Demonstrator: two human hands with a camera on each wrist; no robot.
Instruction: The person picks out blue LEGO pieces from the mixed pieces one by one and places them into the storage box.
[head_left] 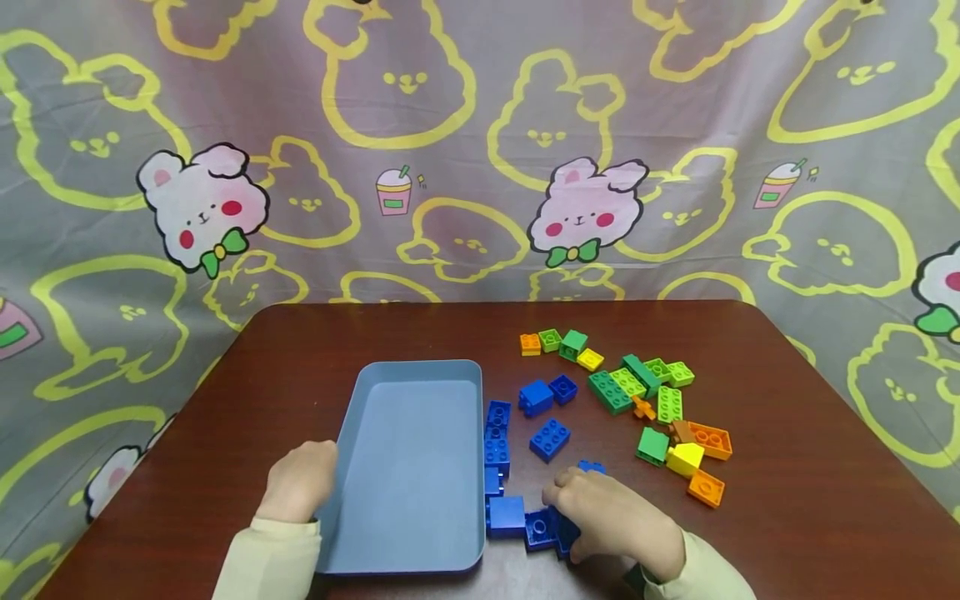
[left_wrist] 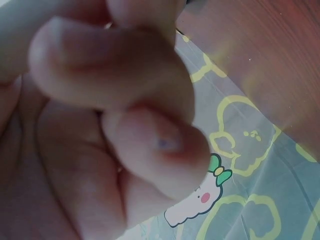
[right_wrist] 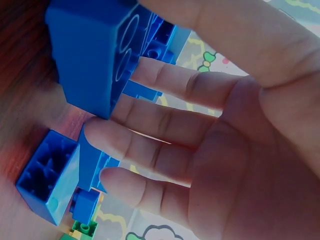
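My right hand (head_left: 611, 517) is at the near end of a row of blue bricks right of the tray. In the right wrist view, its thumb and fingers pinch a large blue brick (right_wrist: 82, 60), tilted with its hollow underside toward the palm. Touching the tray's right side are a blue brick (head_left: 507, 517) and other blue bricks (head_left: 497, 450) in a line. My left hand (head_left: 300, 479) hangs by the left rim of the grey-blue tray (head_left: 408, 562), fingers loosely curled and holding nothing visible. Whether it touches the rim I cannot tell.
More blue bricks (head_left: 550, 439) lie loose behind the right hand. Farther right are green bricks (head_left: 611, 392), orange bricks (head_left: 710, 440) and a yellow brick (head_left: 686, 459). A patterned curtain (head_left: 465, 167) hangs behind the brown table (head_left: 300, 350).
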